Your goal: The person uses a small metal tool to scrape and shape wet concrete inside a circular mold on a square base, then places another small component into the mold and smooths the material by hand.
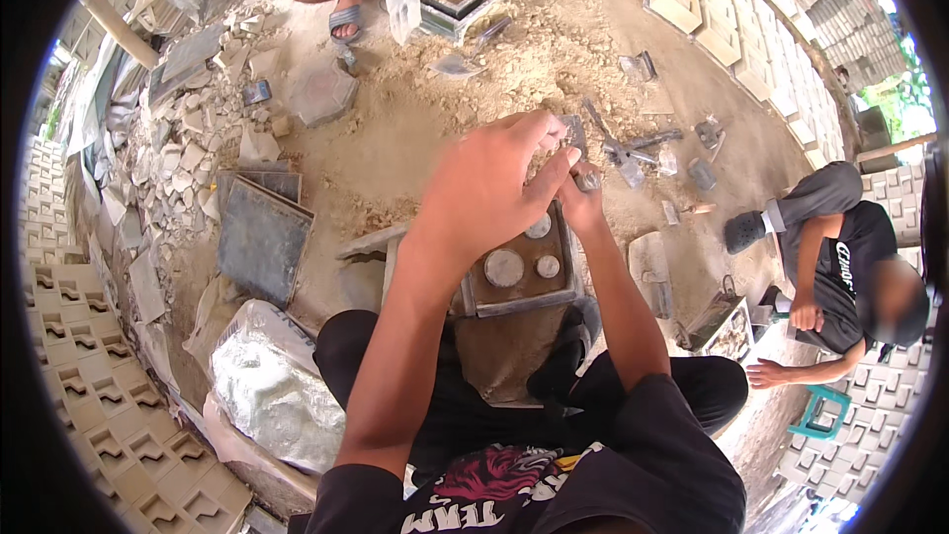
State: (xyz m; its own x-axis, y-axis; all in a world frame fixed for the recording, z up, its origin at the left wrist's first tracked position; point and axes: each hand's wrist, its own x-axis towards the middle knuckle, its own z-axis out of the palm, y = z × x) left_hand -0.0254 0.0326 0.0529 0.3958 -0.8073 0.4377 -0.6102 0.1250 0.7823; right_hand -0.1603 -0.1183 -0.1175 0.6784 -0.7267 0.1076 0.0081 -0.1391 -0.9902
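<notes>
In front of me, my right hand (581,202) is wrapped round the handle of a small trowel (589,181), whose grey blade points away from me. My left hand (486,178) is closed beside it, fingers bent and thumb pressed in at the blade; what they hold is hidden. Below both hands lies a square mould (522,304) with a raised rim, partly covered by my left forearm. Brown material fills it, and pale round discs (504,267) of different sizes sit in that surface.
Broken pale rubble (188,163) and dark flat plates (265,237) lie on the left. A shiny wrapped bundle (277,373) is by my left knee. Tools (628,158) lie ahead on the right. One person (840,267) sits at right; another's gloved hands (403,0) touch a mould (460,2) ahead.
</notes>
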